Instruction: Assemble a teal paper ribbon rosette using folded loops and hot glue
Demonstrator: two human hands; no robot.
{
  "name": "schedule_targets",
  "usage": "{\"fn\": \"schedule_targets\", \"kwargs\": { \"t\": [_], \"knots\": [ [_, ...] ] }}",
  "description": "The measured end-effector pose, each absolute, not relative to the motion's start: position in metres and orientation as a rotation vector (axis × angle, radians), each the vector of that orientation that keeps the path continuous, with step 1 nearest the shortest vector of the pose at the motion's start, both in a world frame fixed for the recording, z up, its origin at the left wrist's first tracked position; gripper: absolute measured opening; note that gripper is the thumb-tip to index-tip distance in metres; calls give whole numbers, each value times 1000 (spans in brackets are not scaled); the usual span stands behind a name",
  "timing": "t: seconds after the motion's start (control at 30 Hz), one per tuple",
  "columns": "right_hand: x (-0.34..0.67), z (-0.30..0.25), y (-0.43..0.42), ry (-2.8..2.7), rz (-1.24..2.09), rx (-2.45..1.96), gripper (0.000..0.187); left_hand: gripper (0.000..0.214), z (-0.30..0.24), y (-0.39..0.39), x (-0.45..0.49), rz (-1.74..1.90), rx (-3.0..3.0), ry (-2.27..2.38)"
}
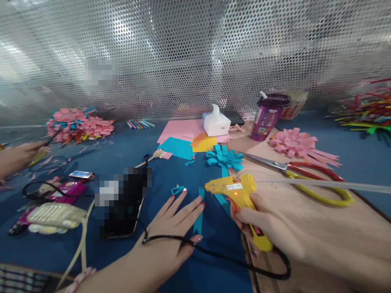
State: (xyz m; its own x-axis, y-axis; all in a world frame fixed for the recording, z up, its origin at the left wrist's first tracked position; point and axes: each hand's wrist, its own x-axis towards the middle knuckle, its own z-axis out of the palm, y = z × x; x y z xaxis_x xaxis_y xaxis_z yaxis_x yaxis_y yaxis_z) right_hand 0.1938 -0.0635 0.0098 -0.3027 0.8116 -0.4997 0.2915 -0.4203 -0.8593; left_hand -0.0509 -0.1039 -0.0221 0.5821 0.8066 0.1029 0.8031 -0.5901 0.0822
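Observation:
My right hand is wrapped round a yellow hot glue gun with a small orange light on its side. A long clear glue stick sticks out of its back. The nozzle points left, at the upper end of a blue paper strip with a notched lower end. My left hand lies flat with fingers spread, its fingertips touching the strip's left edge. Above those fingers is a small folded blue paper loop. A blue paper flower with strip tails lies behind the gun.
Big scissors with red and yellow handles lie at right, near a pink paper flower. A purple cup and tissue box stand behind. The gun's black cord crosses my left hand. Another person's hand is at far left.

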Motion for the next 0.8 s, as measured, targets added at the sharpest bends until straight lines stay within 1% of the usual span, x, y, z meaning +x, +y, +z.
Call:
{"fn": "schedule_targets", "kwargs": {
  "t": [0.3, 0.8],
  "knots": [
    [195, 16, -62, -1432, 1763, -1538, 14, 59, -21, -105, -51, 206, 2762, 1414],
    [197, 23, -65, -1299, 1761, -1579, 14, 61, -20, -105, -51, 225, 2756, 1414]
  ]
}}
